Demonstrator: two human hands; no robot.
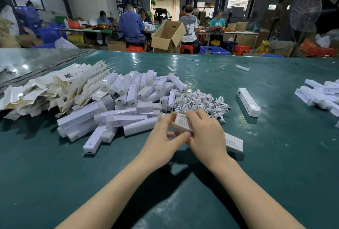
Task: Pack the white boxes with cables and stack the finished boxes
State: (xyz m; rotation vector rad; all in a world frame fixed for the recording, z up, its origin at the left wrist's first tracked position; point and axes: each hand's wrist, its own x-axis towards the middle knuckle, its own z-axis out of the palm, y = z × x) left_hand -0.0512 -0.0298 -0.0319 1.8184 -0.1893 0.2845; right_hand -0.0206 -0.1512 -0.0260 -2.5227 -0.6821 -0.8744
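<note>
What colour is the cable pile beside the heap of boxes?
White. The cable pile shows best in the head view, against the green table.

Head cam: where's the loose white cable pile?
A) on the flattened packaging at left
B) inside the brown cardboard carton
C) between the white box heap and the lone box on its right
C: the tangled white cable pile lies between the heap of long white boxes and the lone white box, just beyond the left hand and right hand gripping a text-printed white box.
</note>
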